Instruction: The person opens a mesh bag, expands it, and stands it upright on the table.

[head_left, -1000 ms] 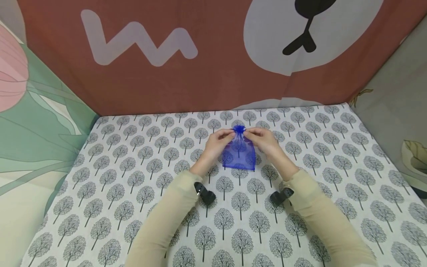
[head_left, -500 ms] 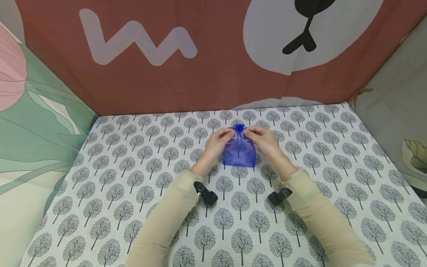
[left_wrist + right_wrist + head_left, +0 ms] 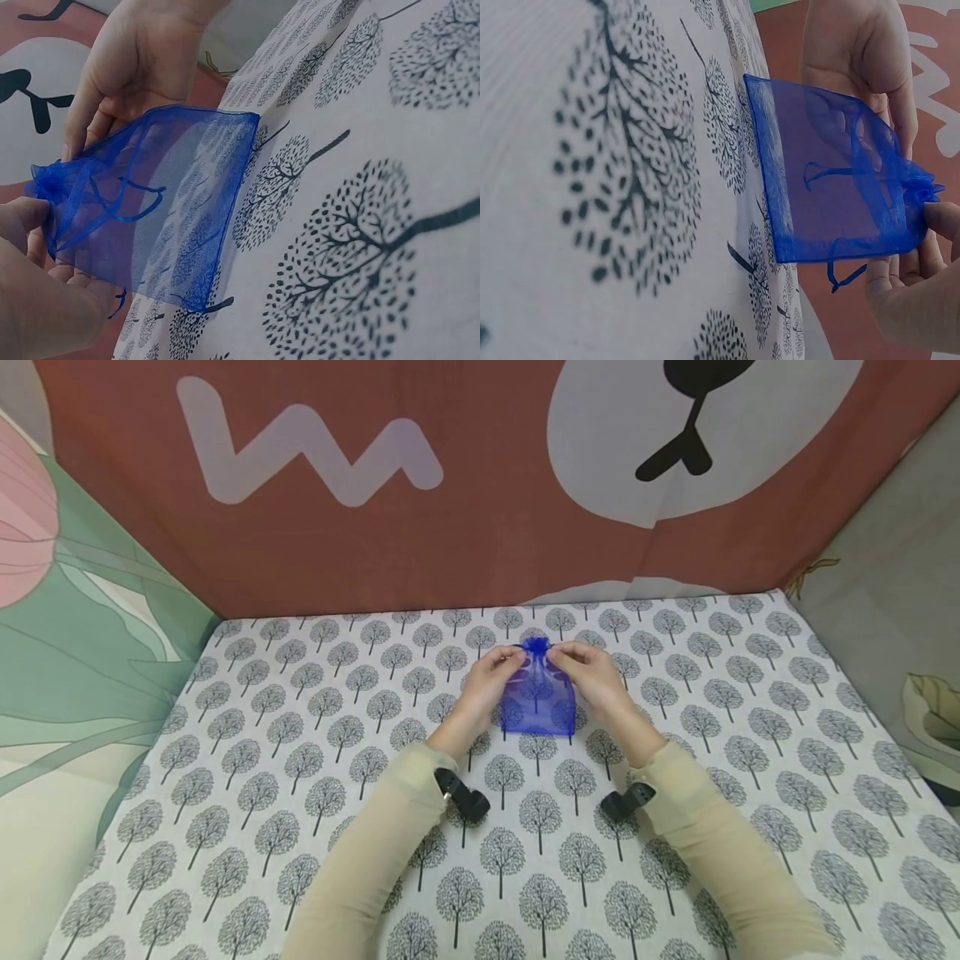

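A sheer blue drawstring pouch (image 3: 537, 706) hangs between both hands at the middle of the table, its neck gathered tight into a ruffle. My left hand (image 3: 487, 681) pinches the left side of the neck between thumb and fingers. On the other side, my right hand (image 3: 592, 675) pinches the neck the same way. In the left wrist view the pouch (image 3: 180, 195) looks flat and see-through, with loose ribbon ends dangling by it. The right wrist view shows the pouch (image 3: 817, 172) with its bottom edge near the cloth and the thumb at the gathered neck.
A white tablecloth (image 3: 300, 793) printed with dark trees covers the table. Behind it rises a reddish-brown backdrop (image 3: 487, 552), with a floral curtain (image 3: 112, 635) at left and a grey one (image 3: 885, 577) at right. A black wrist camera (image 3: 461, 795) sits on the left sleeve.
The bottom edge of the pouch has risen slightly in the head view, and its neck has shifted up a little. Both hands keep their pinch and have barely moved.
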`<state>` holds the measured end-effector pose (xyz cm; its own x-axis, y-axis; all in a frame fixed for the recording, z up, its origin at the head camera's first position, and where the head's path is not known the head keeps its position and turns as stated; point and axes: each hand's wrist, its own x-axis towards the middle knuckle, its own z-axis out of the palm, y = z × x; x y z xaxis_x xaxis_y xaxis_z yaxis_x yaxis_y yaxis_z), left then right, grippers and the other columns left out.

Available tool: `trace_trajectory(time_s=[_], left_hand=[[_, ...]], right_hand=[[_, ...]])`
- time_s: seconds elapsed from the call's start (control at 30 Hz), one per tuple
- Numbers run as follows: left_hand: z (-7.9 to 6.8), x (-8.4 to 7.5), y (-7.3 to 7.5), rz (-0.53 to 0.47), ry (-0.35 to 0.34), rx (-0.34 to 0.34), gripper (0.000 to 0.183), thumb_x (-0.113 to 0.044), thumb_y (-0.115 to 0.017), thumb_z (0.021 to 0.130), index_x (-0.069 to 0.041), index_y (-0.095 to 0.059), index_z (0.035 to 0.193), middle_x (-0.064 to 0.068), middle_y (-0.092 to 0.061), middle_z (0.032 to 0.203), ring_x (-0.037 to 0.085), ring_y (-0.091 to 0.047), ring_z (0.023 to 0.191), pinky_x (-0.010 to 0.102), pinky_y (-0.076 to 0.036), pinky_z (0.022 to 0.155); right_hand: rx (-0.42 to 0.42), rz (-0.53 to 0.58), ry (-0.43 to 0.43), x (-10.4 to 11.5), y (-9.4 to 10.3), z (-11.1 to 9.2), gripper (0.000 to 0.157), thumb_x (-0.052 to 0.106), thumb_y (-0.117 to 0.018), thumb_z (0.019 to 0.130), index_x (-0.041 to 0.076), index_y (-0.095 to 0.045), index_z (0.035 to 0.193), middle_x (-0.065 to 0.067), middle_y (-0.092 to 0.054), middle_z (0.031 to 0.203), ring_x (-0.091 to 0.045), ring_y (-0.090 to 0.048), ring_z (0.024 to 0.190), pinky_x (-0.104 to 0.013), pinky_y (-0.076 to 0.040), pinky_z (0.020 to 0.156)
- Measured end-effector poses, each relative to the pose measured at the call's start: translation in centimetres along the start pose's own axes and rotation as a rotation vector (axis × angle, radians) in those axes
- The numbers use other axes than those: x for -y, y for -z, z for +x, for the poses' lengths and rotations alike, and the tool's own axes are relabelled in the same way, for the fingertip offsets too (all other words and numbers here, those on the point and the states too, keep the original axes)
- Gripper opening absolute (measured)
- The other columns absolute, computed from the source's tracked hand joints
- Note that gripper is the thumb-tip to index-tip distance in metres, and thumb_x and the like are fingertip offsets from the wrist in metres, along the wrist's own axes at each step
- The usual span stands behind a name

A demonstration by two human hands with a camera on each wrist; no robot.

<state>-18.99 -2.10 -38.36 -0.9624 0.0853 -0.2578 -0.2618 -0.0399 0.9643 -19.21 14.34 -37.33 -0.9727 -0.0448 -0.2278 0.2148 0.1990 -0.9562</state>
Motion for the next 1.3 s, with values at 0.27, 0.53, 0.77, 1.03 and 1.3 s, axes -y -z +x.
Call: trace_trajectory(time_s=[0.27, 0.53, 0.77, 1.03, 1.3], left_hand=[[0.03, 0.06, 0.01, -0.030, 0.000, -0.020, 0.026, -0.021, -0.058, 0.095, -0.009, -0.060, 0.118, 0.000, -0.064, 0.100, 0.026, -0.062, 0.101, 0.032, -0.055, 0.089], [0.00, 0.20, 0.27, -0.056, -0.025, -0.006, 0.027, -0.019, -0.056, 0.096, -0.005, -0.058, 0.119, 0.012, -0.064, 0.114, 0.021, -0.062, 0.097, 0.037, -0.054, 0.096], [-0.11, 0.18, 0.57, -0.096, -0.037, 0.006, 0.027, -0.016, -0.054, 0.097, -0.003, -0.057, 0.120, 0.013, -0.063, 0.111, 0.009, -0.059, 0.084, 0.037, -0.055, 0.095], [0.00, 0.07, 0.70, -0.098, -0.032, 0.000, 0.028, -0.013, -0.057, 0.095, -0.005, -0.059, 0.121, 0.018, -0.061, 0.119, 0.010, -0.057, 0.084, 0.034, -0.055, 0.090], [-0.04, 0.20, 0.62, -0.034, -0.064, -0.014, 0.028, -0.015, -0.062, 0.092, -0.003, -0.061, 0.117, 0.000, -0.062, 0.097, 0.007, -0.055, 0.084, 0.032, -0.055, 0.088]], right_hand=[[0.000, 0.023, 0.008, 0.02, 0.11, -0.04, 0.027, 0.024, -0.058, 0.095, 0.007, -0.058, 0.116, 0.012, -0.056, 0.093, -0.005, -0.053, 0.090, -0.014, -0.049, 0.082], [-0.008, 0.036, -0.003, 0.00, 0.21, -0.04, 0.025, 0.023, -0.057, 0.095, 0.008, -0.058, 0.115, 0.011, -0.055, 0.094, -0.006, -0.052, 0.091, -0.016, -0.049, 0.084], [-0.030, 0.004, -0.021, -0.09, 0.39, 0.09, 0.033, 0.027, -0.058, 0.095, 0.006, -0.057, 0.121, 0.014, -0.055, 0.094, -0.004, -0.051, 0.089, -0.018, -0.047, 0.084], [-0.008, 0.055, -0.023, -0.02, 0.37, 0.00, 0.032, 0.020, -0.060, 0.094, 0.007, -0.057, 0.123, 0.014, -0.057, 0.091, -0.002, -0.054, 0.085, -0.014, -0.051, 0.081], [-0.002, 0.060, 0.007, -0.14, 0.35, -0.11, 0.021, 0.018, -0.062, 0.092, 0.014, -0.062, 0.113, 0.016, -0.057, 0.088, -0.001, -0.052, 0.082, -0.012, -0.048, 0.075]])
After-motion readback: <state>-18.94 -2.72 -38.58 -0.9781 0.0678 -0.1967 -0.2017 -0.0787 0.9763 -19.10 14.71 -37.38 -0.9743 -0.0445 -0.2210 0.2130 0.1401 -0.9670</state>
